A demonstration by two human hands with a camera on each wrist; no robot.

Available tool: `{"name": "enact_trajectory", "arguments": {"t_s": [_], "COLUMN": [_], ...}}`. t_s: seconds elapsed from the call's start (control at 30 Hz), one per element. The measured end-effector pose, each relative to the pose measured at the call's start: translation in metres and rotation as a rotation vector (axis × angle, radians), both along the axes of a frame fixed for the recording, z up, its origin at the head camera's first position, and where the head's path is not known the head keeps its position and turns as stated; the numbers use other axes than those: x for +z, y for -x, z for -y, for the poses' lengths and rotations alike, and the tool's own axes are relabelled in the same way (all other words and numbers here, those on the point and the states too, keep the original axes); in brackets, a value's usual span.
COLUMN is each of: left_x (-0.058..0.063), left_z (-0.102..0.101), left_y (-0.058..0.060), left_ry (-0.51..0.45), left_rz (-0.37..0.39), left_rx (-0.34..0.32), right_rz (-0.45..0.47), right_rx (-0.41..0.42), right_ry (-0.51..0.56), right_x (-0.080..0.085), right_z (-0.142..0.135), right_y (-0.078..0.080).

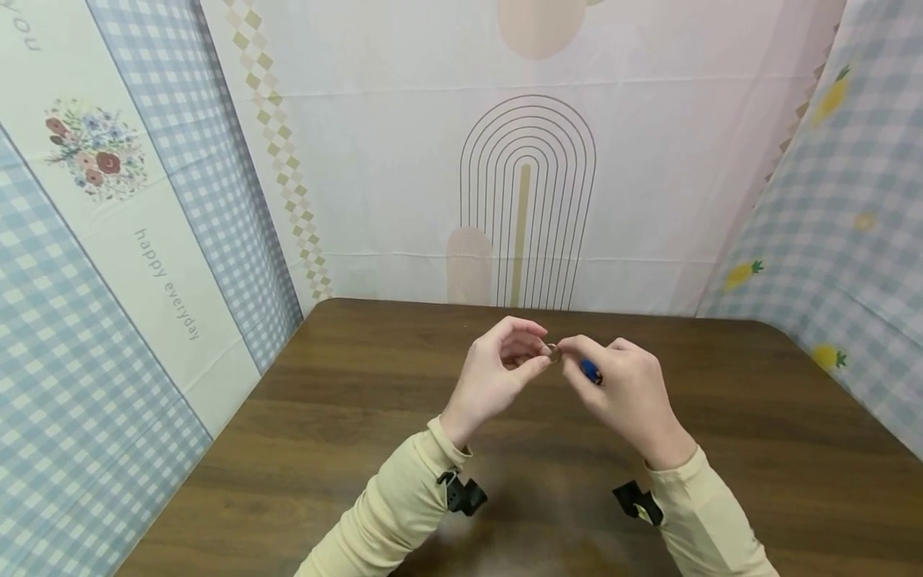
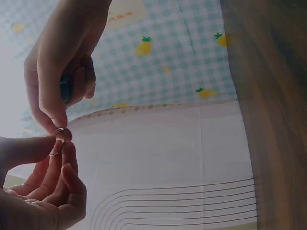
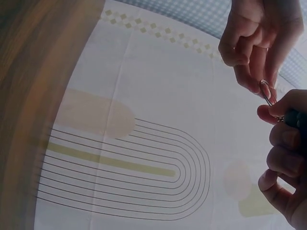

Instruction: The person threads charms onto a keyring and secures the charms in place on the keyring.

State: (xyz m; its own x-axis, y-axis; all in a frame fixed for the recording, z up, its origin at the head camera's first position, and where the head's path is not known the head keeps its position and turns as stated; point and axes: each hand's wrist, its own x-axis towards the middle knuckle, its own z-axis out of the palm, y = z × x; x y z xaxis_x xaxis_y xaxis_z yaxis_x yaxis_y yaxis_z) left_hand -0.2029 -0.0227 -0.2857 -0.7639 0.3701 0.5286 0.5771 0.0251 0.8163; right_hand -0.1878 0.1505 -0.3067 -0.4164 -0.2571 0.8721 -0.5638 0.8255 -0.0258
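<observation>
A thin metal key ring (image 1: pixel 554 353) is held up above the table between both hands. My left hand (image 1: pixel 490 377) pinches one side of it between thumb and fingertips. Opposite, my right hand (image 1: pixel 627 389) pinches the ring's other side with thumb and index finger. A small blue keychain piece (image 1: pixel 590 370) is tucked in the right hand, mostly covered by its curled fingers. In the right wrist view, a short bit of chain (image 3: pixel 279 119) shows between the ring and the dark blue piece (image 3: pixel 291 117).
A brown wooden table (image 1: pixel 324 449) lies below both hands. Its far edge meets a white patterned cloth (image 1: pixel 389 176), with checked cloths hanging at left and right. Black wrist straps (image 1: pixel 465 494) sit on both sleeves.
</observation>
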Motion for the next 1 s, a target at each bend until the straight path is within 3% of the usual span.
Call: {"name": "enact_trajectory", "arguments": {"t_s": [0.33,0.7,0.9,1.0], "left_x": [-0.003,0.002,-0.02,-0.024], "left_z": [-0.004,-0.004,-0.01,-0.01], "left_y": [0.007,0.01,0.031,0.037], "left_ry": [-0.023,0.13,0.162,0.188], "left_rz": [0.06,0.072,0.048,0.043], "left_rx": [0.038,0.029,0.025,0.042], "right_rz": [0.012,0.071,0.122,0.21], "right_rx": [0.031,0.097,0.111,0.129], "right_ry": [-0.05,-0.097,-0.118,-0.111], "right_x": [0.002,0.0,0.0,0.0], "right_z": [-0.005,-0.012,-0.014,-0.016], "right_y": [0.005,0.009,0.01,0.011]}}
